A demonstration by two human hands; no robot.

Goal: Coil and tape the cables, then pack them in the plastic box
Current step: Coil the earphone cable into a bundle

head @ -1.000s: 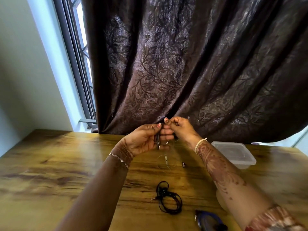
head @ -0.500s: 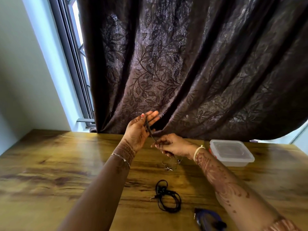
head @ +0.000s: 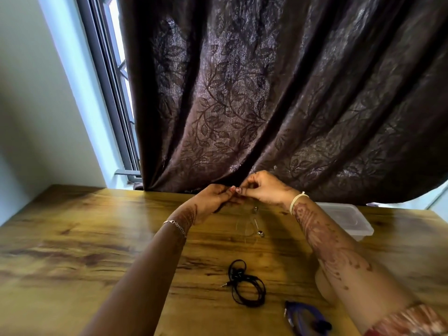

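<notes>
Head: cable [head: 256,223] dangles beneath right hand [head: 264,187].

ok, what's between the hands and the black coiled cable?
Head view: just the pale earphone cable with its earbuds, dangling from the left hand and right hand, then bare wooden table.

Both forearms reach forward. The left hand [head: 213,200] and right hand [head: 264,190] meet fingertip to fingertip, pinching a thin earphone cable [head: 256,222].
</notes>
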